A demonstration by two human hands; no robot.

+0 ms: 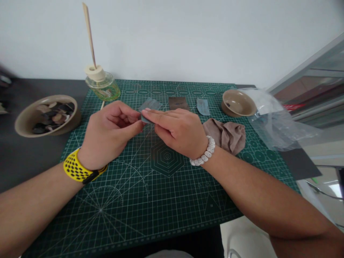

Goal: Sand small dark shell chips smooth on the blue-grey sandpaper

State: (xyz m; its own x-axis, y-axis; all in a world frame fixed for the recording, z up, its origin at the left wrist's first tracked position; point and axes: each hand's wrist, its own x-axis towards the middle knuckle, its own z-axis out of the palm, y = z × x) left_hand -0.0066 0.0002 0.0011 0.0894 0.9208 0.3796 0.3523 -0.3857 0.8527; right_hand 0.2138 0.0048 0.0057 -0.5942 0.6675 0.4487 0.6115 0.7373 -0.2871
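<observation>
Above the middle of the green cutting mat (166,195), my two hands meet at the fingertips. My right hand (177,127) presses a small grey-blue piece of sandpaper (147,118) under its fingers. My left hand (111,130) is closed in a pinch against the sandpaper's left edge; whatever its fingertips hold is hidden. Just behind the hands lie another grey-blue sandpaper piece (151,104), a brown sandpaper piece (178,103) and a curled grey-blue one (202,106). A crumpled brown cloth (228,135) lies beyond my right wrist.
At the left stands a tan bowl (23,123) with several dark and brown pieces. Behind it is a reed diffuser (104,87) with upright sticks. A second tan bowl (236,104) with a small dark bit sits back right, beside a clear plastic bag (276,125). A white wall (172,39) rises behind.
</observation>
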